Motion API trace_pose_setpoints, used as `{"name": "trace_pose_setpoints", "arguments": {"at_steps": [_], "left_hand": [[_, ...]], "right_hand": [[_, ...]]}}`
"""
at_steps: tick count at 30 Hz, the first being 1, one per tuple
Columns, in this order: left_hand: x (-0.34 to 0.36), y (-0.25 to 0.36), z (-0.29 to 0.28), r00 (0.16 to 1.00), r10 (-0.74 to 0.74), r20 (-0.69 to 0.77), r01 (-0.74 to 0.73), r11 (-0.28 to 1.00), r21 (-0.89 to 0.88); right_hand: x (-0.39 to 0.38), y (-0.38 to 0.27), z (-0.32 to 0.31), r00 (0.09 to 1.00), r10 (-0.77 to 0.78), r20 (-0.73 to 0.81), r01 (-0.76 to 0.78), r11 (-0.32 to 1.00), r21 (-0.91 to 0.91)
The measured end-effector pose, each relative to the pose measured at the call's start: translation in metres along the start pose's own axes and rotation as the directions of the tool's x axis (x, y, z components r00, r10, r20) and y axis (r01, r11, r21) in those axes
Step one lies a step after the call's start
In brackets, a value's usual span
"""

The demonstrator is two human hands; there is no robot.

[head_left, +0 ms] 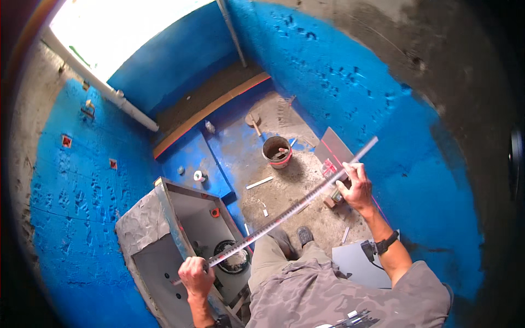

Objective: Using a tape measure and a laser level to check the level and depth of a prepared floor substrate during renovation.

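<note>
Long metal ruler (292, 205) runs on a slant from lower centre of the frame up to right of centre. Left hand (196, 276), lower centre, is fisted tight around the ruler's lower end. Right hand (356, 188), right of centre, fingers curled around the ruler near its upper end; the tip sticks out past the hand toward the blue wall (350, 93).

Below the ruler's lower half, lower left of frame: grey box (164, 240), open on top, with a round dark plate (232, 257) inside it. Left hand hovers over the box's rim.

Centre of frame: bucket (277, 151) standing on the dusty floor (284, 191). A grey tile (333, 145) leans against the wall just right of the bucket. White pipe (104, 87) crosses upper left.
</note>
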State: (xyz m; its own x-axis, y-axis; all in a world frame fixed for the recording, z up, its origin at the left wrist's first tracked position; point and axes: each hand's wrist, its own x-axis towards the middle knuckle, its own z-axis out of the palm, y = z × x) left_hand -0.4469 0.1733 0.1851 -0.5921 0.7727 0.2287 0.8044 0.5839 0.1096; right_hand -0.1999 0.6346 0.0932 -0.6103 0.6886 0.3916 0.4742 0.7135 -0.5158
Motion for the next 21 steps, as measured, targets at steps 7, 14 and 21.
{"name": "trace_pose_setpoints", "arguments": {"at_steps": [7,14,21], "left_hand": [[0.132,-0.122,0.015,0.995,0.093,-0.026,-0.092,0.995,0.032],[0.315,-0.274,0.01,0.966,0.255,-0.045,-0.248,0.962,0.115],[0.527,-0.361,0.044,0.981,0.123,-0.147,-0.039,0.879,0.476]], "right_hand": [[0.095,-0.004,0.061,0.796,-0.154,0.585,0.216,0.976,-0.036],[0.146,-0.02,0.158,0.761,-0.024,0.649,0.134,0.983,-0.121],[0.205,-0.046,0.225,0.715,0.08,0.695,-0.139,0.99,0.029]]}}
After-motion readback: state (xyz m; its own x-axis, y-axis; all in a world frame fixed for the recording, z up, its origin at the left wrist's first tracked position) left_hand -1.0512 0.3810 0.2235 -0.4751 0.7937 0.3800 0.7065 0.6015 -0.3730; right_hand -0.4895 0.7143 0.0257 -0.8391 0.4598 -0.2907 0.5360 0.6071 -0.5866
